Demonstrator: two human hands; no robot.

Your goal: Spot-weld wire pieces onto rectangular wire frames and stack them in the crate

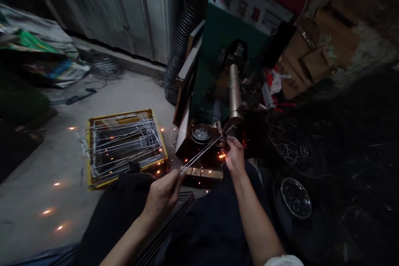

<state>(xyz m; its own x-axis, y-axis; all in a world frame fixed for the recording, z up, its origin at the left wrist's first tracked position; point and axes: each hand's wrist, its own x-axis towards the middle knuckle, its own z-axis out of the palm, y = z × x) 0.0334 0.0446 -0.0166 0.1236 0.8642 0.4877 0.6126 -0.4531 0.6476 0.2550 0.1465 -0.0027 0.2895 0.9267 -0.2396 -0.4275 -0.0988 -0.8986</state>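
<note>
My left hand (164, 193) is closed around the near end of thin metal rods (201, 153), which slant up to the right. Their far end lies at the tip of a green machine (202, 87), under its thick metal cylinder (235, 91). Beside that tip, my right hand (233, 152) has its fingers pinched together; whatever small piece they hold is too dark to make out. A round dish (201, 133) of small metal bits stands just left of the tip. Orange sparks fly below the hands and over the floor.
A yellow crate (158, 133) with bent wire frames sits on the floor at the left. Dark containers with metal pieces and a round glass-like bowl (296, 198) are at the right. Cardboard (299, 62) and a coiled hose (179, 54) flank the machine. More rods lie across my lap.
</note>
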